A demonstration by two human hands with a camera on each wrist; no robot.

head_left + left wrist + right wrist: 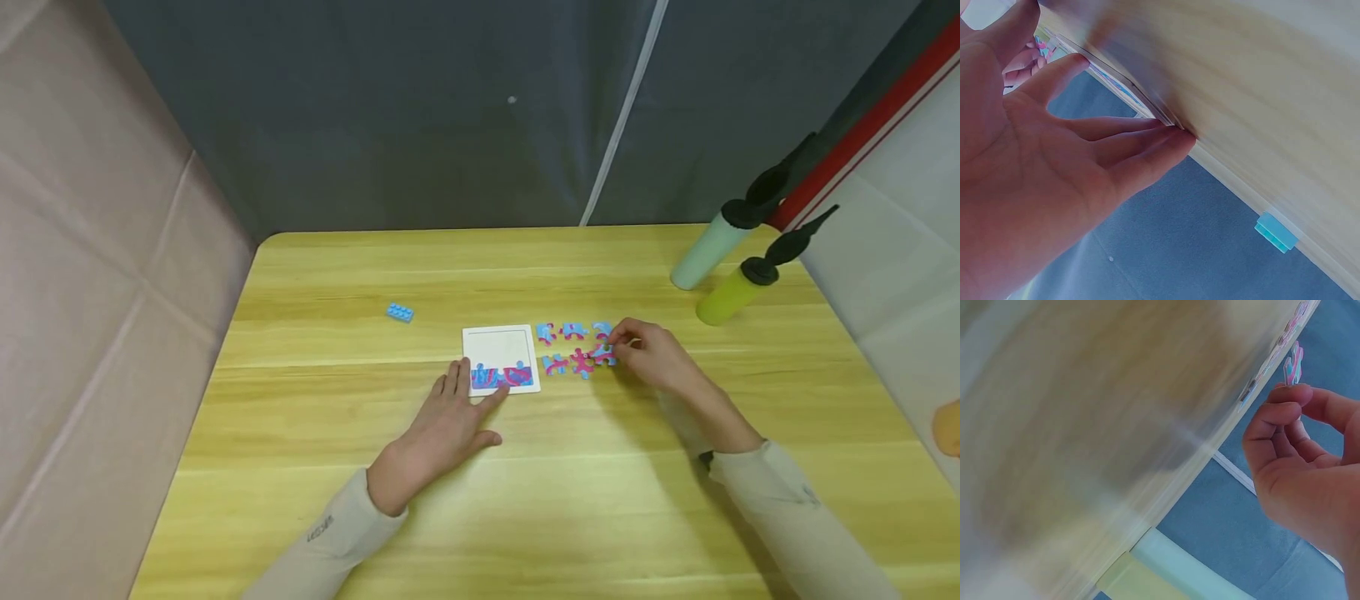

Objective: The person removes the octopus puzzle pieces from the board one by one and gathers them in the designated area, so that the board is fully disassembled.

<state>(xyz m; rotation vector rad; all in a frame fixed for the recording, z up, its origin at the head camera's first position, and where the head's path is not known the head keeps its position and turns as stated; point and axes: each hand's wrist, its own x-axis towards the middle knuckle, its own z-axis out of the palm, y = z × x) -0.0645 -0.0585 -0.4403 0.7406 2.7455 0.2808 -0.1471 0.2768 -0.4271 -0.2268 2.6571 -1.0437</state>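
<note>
A white puzzle tray [498, 343] lies flat on the table, its bottom row filled with joined blue, purple and pink pieces [501, 377]. My left hand [444, 425] rests at the tray's lower left corner, fingers straight and spread. In the left wrist view, fingertips of this hand [1072, 144] touch the tray's edge [1107, 70]. My right hand [651, 354] pinches a pink and blue jigsaw piece [1295, 364] between thumb and fingertip, lifted above the table. Several loose jigsaw pieces [581, 362] lie in two rows just right of the tray.
A light blue toy brick [401, 312] lies behind and left of the tray. At the back right stand a mint green bottle [708, 250] and a yellow-green bottle [729, 298], both with black tops. A dark curtain [390, 125] hangs behind the wooden table [315, 417].
</note>
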